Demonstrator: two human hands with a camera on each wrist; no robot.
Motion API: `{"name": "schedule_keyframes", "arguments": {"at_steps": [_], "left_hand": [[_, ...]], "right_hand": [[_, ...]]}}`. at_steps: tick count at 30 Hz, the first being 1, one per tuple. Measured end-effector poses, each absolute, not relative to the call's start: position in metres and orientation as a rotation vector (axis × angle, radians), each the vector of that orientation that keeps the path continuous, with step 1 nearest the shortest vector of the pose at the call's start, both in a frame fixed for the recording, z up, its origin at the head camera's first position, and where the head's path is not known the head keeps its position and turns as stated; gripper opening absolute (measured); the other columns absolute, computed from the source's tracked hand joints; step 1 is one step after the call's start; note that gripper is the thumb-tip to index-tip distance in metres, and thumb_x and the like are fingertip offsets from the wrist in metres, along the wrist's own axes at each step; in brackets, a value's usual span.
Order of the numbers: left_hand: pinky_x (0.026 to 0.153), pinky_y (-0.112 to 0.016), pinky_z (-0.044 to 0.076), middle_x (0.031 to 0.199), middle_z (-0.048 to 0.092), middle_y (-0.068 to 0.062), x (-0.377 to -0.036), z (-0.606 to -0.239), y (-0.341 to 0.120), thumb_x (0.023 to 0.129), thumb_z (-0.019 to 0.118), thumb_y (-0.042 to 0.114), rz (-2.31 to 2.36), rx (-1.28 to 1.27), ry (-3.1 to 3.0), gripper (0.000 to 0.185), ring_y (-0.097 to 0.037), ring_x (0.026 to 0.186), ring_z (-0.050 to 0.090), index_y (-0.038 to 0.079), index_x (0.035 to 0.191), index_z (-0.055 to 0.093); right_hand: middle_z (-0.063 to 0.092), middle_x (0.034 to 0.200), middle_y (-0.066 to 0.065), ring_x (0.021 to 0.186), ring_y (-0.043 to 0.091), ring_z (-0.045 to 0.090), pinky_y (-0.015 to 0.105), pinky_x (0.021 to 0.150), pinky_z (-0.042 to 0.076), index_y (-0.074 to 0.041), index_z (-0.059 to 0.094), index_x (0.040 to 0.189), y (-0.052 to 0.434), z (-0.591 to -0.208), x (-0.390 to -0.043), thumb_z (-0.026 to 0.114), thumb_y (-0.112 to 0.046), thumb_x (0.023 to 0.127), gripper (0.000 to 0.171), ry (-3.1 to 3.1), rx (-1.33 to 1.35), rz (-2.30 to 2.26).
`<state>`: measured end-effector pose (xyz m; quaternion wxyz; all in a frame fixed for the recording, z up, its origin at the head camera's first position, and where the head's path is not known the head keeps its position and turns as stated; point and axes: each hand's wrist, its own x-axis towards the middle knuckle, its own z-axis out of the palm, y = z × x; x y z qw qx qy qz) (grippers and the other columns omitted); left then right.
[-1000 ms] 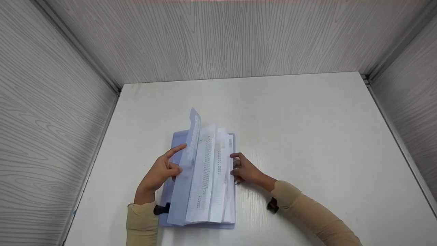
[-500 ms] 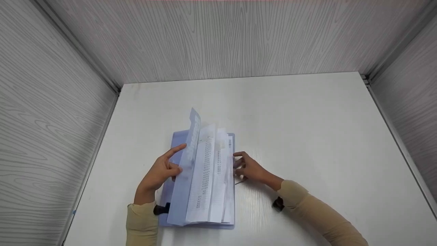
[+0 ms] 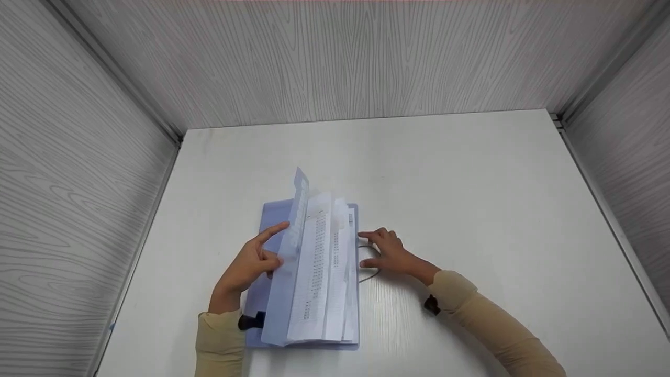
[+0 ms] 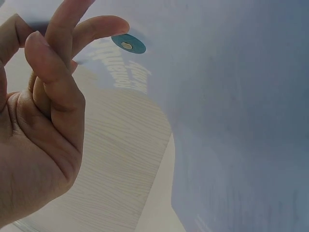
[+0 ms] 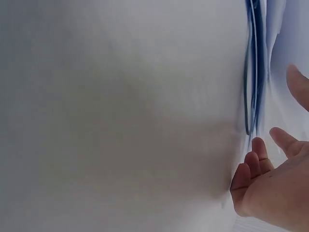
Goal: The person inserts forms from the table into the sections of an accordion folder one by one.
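Table: open surface right of and behind the folder. Obstacles: raised folder cover and fanned sheets left of centre; grey walls close off back and both sides.

print on the sheets seems too small to read.

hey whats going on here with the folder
A person is working on a pale blue plastic folder lying open on a white table. The left hand holds its translucent front cover up, so the printed white sheets inside stand fanned. The right hand rests at the folder's right edge, fingers relaxed, beside a thin elastic loop.
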<state>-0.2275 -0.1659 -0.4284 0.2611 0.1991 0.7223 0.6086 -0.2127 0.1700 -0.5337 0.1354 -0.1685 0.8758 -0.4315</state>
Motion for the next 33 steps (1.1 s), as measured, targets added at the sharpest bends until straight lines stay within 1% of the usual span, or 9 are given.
{"name": "schedule_keyframes", "arguments": {"at_steps": [3,9,12,16,20,26,28,33], "left_hand": [[0.051,-0.022,0.044,0.049,0.041,0.01,-0.227,-0.427,-0.164,0.082,0.057,-0.007,1.631,0.534,1.979,0.076,-0.004,0.045,0.04,0.0,0.151,0.026],[0.052,-0.022,0.042,0.049,0.042,0.01,-0.227,-0.431,-0.16,0.083,0.057,-0.007,1.598,0.507,2.01,0.074,-0.005,0.045,0.041,0.005,0.151,0.03],[0.051,-0.023,0.042,0.049,0.043,0.009,-0.227,-0.433,-0.158,0.082,0.057,-0.007,1.574,0.502,2.026,0.075,-0.006,0.045,0.041,0.006,0.151,0.03],[0.051,-0.024,0.042,0.05,0.044,0.003,-0.227,-0.436,-0.152,0.082,0.058,-0.006,1.538,0.503,2.028,0.076,-0.006,0.045,0.041,0.005,0.151,0.03],[0.052,-0.026,0.041,0.051,0.044,-0.001,-0.228,-0.44,-0.145,0.082,0.058,-0.006,1.506,0.48,2.02,0.075,-0.009,0.046,0.042,0.009,0.151,0.031],[0.054,-0.029,0.04,0.052,0.043,0.001,-0.228,-0.446,-0.135,0.078,0.052,-0.01,1.438,0.472,2.043,0.078,-0.017,0.051,0.039,0.014,0.151,0.033],[0.054,-0.03,0.038,0.053,0.043,0.002,-0.228,-0.447,-0.131,0.078,0.052,-0.01,1.425,0.465,2.047,0.079,-0.018,0.051,0.039,0.014,0.151,0.033],[0.054,-0.029,0.036,0.053,0.044,0.002,-0.227,-0.453,-0.121,0.078,0.054,-0.007,1.391,0.433,2.038,0.079,-0.015,0.05,0.038,0.015,0.151,0.033]], "right_hand": [[0.049,0.119,0.016,0.102,0.027,0.038,0.043,0.088,0.026,-0.01,0.046,0.141,0.167,-0.533,-0.213,0.075,-0.035,0.081,0.071,2.538,-0.443,-1.198],[0.047,0.122,0.015,0.104,0.028,0.039,0.045,0.089,0.028,-0.012,0.047,0.141,0.163,-0.534,-0.213,0.077,-0.034,0.08,0.071,2.589,-0.428,-1.083],[0.046,0.122,0.014,0.106,0.029,0.04,0.047,0.09,0.03,-0.012,0.047,0.14,0.161,-0.534,-0.213,0.076,-0.035,0.081,0.07,2.612,-0.43,-1.039],[0.045,0.124,0.015,0.109,0.031,0.04,0.048,0.092,0.029,-0.012,0.047,0.14,0.16,-0.535,-0.214,0.076,-0.035,0.081,0.069,2.613,-0.41,-1.022],[0.044,0.126,0.015,0.11,0.032,0.039,0.048,0.094,0.03,-0.012,0.047,0.14,0.158,-0.536,-0.215,0.076,-0.037,0.081,0.07,2.621,-0.384,-0.987],[0.046,0.124,0.015,0.105,0.032,0.041,0.047,0.089,0.032,-0.012,0.05,0.137,0.156,-0.54,-0.217,0.077,-0.038,0.079,0.069,2.672,-0.37,-0.96],[0.046,0.124,0.015,0.104,0.032,0.041,0.047,0.089,0.032,-0.011,0.05,0.136,0.156,-0.54,-0.217,0.077,-0.037,0.079,0.069,2.676,-0.369,-0.96],[0.047,0.123,0.015,0.106,0.033,0.041,0.047,0.089,0.031,-0.01,0.05,0.136,0.156,-0.539,-0.216,0.077,-0.037,0.079,0.068,2.68,-0.372,-0.958]]}}
